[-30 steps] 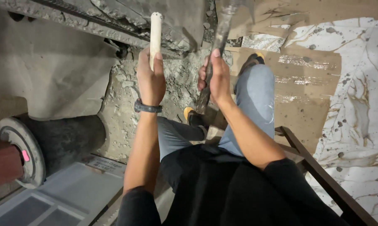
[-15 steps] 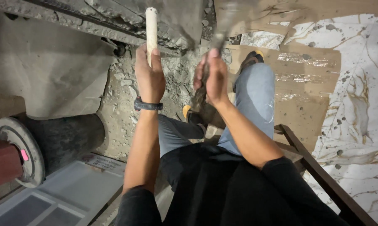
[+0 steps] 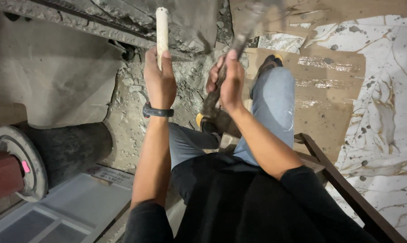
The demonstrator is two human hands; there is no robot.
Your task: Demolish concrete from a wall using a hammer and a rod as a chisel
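Observation:
My left hand (image 3: 159, 82) is closed around a pale, dusty rod (image 3: 161, 26) that points up at the broken concrete edge (image 3: 122, 33). A dark watch sits on that wrist. My right hand (image 3: 231, 80) grips the dark handle of a hammer (image 3: 239, 42), whose upper end is blurred by motion near the top of the view. The two hands are a short distance apart, level with each other. Below them are my legs in blue-grey trousers (image 3: 275, 108) and a dark shoe with a yellow tip (image 3: 206, 123).
Loose rubble (image 3: 127, 112) lies under the broken concrete. A black pipe with a grey flange (image 3: 19, 162) lies at the left beside a red cylinder (image 3: 1, 177). Cardboard (image 3: 334, 90) covers marbled flooring (image 3: 388, 126). A dark wooden frame (image 3: 343, 184) runs to the lower right.
The rod and my left hand have shifted slightly up and to the left. The hammer in my right hand has gone from sharp to motion-blurred while the hand stays near the same place.

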